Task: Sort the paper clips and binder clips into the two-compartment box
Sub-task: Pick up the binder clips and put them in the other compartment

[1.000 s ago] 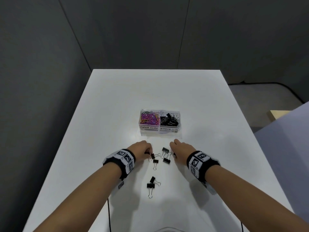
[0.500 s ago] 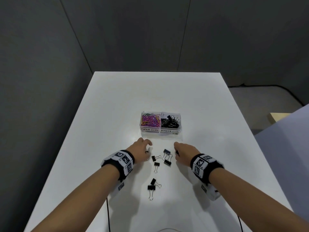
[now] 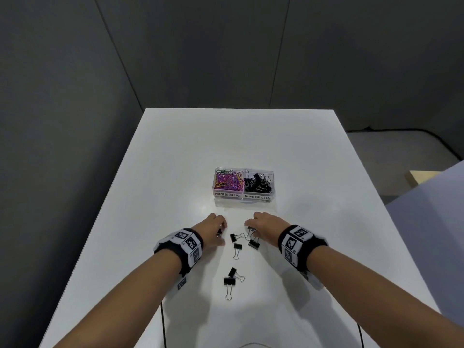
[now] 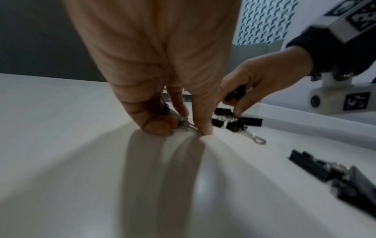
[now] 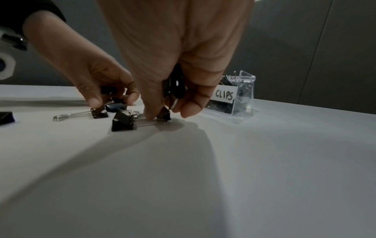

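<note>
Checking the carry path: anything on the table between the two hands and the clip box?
Head view: the white table between the left hand, right hand and clip box is bare. Loose binder clips lie nearer the person.

left hand (image 3: 213, 228) forward slightly, right hand (image 3: 266, 226) seemingly onto clip (image 5: 164, 114)

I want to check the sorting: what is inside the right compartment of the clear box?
Black binder clips fill the right compartment of the clear box, labelled BINDER CLIPS. What lies beneath the top clips is covered.
</note>
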A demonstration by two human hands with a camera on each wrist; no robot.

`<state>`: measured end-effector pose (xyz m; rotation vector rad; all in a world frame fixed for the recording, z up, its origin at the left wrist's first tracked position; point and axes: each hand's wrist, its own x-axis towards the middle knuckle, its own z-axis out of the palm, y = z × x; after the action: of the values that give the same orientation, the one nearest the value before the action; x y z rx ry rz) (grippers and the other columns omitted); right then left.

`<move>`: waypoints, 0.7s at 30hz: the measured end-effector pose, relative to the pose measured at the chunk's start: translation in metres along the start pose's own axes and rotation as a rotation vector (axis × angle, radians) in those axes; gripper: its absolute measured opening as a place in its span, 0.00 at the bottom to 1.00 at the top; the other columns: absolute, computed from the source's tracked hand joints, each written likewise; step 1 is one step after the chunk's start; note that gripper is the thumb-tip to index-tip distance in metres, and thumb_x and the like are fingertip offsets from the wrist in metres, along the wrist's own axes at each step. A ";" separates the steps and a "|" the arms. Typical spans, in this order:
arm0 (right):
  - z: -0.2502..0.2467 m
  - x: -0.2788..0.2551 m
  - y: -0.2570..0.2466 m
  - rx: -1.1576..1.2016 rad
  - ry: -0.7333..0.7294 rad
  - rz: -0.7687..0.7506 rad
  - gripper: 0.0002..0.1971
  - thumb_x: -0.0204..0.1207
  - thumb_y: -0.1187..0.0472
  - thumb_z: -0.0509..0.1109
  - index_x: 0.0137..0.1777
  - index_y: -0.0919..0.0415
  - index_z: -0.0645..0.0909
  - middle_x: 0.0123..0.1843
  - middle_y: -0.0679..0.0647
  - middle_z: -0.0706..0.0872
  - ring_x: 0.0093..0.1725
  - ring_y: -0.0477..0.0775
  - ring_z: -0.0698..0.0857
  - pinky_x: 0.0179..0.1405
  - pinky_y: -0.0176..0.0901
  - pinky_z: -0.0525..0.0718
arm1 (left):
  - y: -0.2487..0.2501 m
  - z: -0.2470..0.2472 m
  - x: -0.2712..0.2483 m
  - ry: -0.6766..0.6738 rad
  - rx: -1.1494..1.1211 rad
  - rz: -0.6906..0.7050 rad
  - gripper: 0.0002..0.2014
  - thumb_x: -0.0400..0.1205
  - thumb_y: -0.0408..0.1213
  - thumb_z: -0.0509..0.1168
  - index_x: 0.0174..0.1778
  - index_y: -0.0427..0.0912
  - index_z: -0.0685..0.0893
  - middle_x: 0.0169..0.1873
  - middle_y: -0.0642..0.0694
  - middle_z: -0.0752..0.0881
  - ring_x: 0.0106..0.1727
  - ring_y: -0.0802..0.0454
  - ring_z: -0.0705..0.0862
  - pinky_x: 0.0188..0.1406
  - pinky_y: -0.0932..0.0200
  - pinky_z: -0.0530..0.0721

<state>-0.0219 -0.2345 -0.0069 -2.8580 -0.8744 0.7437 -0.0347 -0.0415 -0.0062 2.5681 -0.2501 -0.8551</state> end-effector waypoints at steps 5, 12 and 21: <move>-0.002 0.000 0.002 0.096 0.043 0.053 0.11 0.78 0.66 0.66 0.58 0.68 0.74 0.58 0.64 0.76 0.50 0.59 0.78 0.51 0.51 0.77 | 0.000 0.001 -0.001 -0.049 0.046 -0.012 0.12 0.80 0.34 0.64 0.58 0.34 0.79 0.52 0.45 0.69 0.48 0.47 0.76 0.59 0.57 0.77; -0.004 -0.014 0.010 0.180 0.018 0.119 0.08 0.76 0.65 0.61 0.41 0.56 0.64 0.44 0.55 0.71 0.42 0.54 0.71 0.41 0.42 0.66 | 0.004 -0.002 -0.002 -0.036 0.024 -0.030 0.03 0.83 0.34 0.55 0.51 0.40 0.71 0.54 0.36 0.83 0.46 0.47 0.76 0.48 0.56 0.75; -0.008 -0.030 0.007 0.228 0.083 0.140 0.12 0.80 0.65 0.57 0.62 0.64 0.73 0.56 0.64 0.85 0.54 0.63 0.82 0.46 0.45 0.73 | 0.013 -0.003 0.006 0.023 -0.003 -0.007 0.13 0.84 0.31 0.53 0.62 0.36 0.77 0.58 0.36 0.84 0.59 0.40 0.82 0.55 0.55 0.76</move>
<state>-0.0363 -0.2563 0.0116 -2.7441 -0.5447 0.6828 -0.0281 -0.0536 -0.0018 2.5757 -0.2333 -0.8268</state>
